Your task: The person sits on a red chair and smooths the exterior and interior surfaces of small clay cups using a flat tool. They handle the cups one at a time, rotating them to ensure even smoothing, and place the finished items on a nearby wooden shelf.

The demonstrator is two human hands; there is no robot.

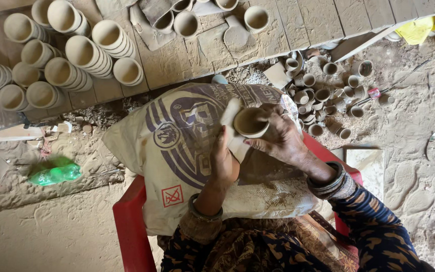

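Right hand point(283, 138) grips a clay cup point(250, 122) by its wall, left hand point(223, 161) clasping a pale cloth point(230, 121) against it — light, probably brittle, best held by the body, not the rim.

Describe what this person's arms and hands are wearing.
Both hands are bare and dusted with pale clay. The left hand has a thin dark bangle at the wrist. The right hand has several stacked dark bangles. The sleeves are dark navy with an orange-brown leaf-like print; the right one reaches the wrist.
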